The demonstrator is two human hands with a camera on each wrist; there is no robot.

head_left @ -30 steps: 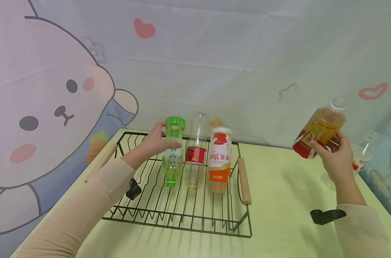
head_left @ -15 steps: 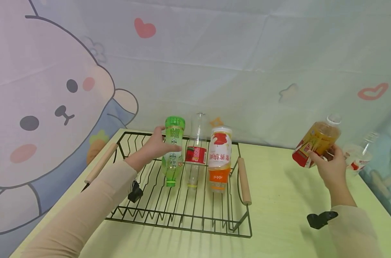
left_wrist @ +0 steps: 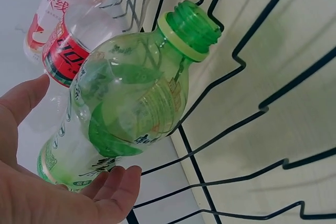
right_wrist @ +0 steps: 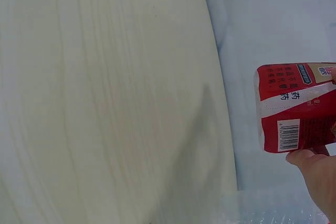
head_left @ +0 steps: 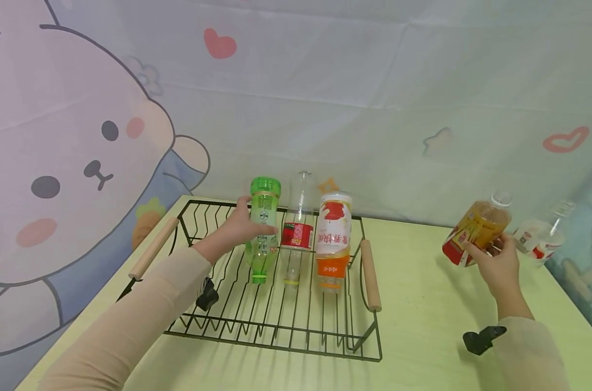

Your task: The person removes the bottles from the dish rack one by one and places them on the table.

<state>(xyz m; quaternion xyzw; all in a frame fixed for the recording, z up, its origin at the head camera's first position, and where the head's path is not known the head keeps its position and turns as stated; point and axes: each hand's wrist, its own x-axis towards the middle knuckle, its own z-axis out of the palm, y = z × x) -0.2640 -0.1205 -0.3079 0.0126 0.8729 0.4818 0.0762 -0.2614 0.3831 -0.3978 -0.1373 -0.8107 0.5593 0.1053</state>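
Pinching the red-and-yellow-wrapped clear plastic bottle [head_left: 476, 228] at the frame's right in my right hand [head_left: 496, 266], I should squeeze lightly, and my left hand [head_left: 239, 225], parted loosely around the neck-down green plastic bottle [head_left: 263, 247] left of centre, had best not nudge it.

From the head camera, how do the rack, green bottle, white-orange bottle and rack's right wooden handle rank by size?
1. Rack
2. Green bottle and white-orange bottle: too alike to rank
3. Right wooden handle
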